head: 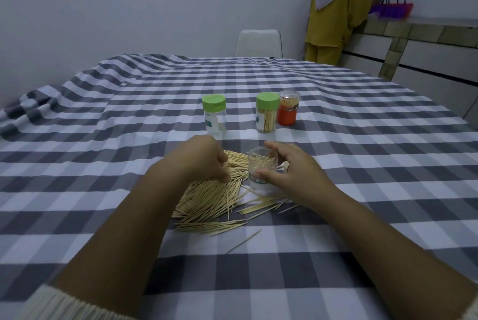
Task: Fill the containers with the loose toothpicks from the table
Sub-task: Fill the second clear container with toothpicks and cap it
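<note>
A pile of loose toothpicks (212, 199) lies on the checked tablecloth (362, 164) in front of me. An open clear container (261, 168) with a few toothpicks inside stands at the pile's right edge. My right hand (292, 172) grips this container, thumb on its near side and fingers round the rim. My left hand (200, 159) is curled over the pile's far left part, fingertips down among the toothpicks; whether it pinches any is hidden.
Farther back stand a nearly empty green-lidded container (214, 115), a full green-lidded one (267, 112) and an orange one (288, 109). A white chair (258, 43) stands behind the table. A person in yellow (336, 14) stands at a counter, back right.
</note>
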A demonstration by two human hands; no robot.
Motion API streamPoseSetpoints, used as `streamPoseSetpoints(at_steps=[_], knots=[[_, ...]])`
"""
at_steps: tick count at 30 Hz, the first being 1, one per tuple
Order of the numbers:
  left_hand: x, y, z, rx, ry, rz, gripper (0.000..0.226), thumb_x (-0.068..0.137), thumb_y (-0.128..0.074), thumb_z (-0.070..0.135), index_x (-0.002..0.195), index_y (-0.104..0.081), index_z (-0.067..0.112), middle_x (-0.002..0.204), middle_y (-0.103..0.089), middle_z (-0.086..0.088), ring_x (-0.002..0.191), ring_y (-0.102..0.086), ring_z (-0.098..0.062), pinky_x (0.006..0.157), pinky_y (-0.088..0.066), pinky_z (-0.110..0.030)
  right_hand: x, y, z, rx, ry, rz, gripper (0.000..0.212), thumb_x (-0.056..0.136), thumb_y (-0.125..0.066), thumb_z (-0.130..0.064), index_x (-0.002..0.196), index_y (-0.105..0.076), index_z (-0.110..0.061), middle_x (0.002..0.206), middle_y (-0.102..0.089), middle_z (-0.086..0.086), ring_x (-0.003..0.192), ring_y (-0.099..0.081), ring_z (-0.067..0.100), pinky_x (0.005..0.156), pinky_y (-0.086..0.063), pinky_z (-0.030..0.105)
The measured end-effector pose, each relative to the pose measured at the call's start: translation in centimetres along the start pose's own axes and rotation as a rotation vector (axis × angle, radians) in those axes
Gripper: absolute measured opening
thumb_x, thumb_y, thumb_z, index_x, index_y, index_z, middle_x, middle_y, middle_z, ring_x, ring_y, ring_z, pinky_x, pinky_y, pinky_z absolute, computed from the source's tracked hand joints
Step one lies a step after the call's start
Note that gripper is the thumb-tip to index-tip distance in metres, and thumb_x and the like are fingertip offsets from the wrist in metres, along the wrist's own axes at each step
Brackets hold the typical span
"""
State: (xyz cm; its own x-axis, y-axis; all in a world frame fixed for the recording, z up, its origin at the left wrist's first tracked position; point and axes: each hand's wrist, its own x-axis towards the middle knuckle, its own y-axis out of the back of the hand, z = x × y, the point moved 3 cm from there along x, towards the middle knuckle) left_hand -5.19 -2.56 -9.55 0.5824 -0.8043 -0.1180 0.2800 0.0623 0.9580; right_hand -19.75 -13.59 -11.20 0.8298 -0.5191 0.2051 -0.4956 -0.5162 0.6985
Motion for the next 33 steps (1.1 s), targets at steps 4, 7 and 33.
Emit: streamPoseSetpoints(at_steps=[4,7,33], knots=[[0.3,-0.1,0.7,0.156,-0.011,0.054,0.030,0.084,-0.069,0.028,0.113,-0.069,0.020,0.111,-0.067,-0.003,0.098,-0.059,-0.018,0.084,-0.051,-0.031,-0.1,-0.2,-0.2,-0.006,0.009,-0.001,0.071,0.079,-0.070,-0.041,0.142,-0.038,-0.027,0.138,-0.044,-0.004,0.118,-0.045,0.011,0.086,-0.036,0.020],[0.4,-0.3,0.8,0.214,-0.021,0.072,0.026,0.088,-0.063,0.022,0.113,-0.069,0.021,0.108,-0.066,-0.003,0.094,-0.060,-0.018,0.081,-0.053,-0.029,-0.1,-0.3,-0.2,-0.008,0.008,0.000,0.071,0.080,-0.069,-0.039,0.142,-0.037,-0.027,0.139,-0.043,-0.004,0.119,-0.045,0.011,0.085,-0.035,0.020],[0.8,0.5,1.4,-1.731,-0.171,0.342,0.017,0.088,-0.055,0.001,0.102,-0.063,0.008,0.085,-0.072,-0.001,0.083,-0.071,-0.016,0.081,-0.057,-0.029,0.0,-0.5,-0.1,0.003,0.016,0.008,0.072,0.078,-0.071,-0.041,0.141,-0.038,-0.028,0.136,-0.046,-0.005,0.116,-0.046,0.009,0.088,-0.041,0.023]])
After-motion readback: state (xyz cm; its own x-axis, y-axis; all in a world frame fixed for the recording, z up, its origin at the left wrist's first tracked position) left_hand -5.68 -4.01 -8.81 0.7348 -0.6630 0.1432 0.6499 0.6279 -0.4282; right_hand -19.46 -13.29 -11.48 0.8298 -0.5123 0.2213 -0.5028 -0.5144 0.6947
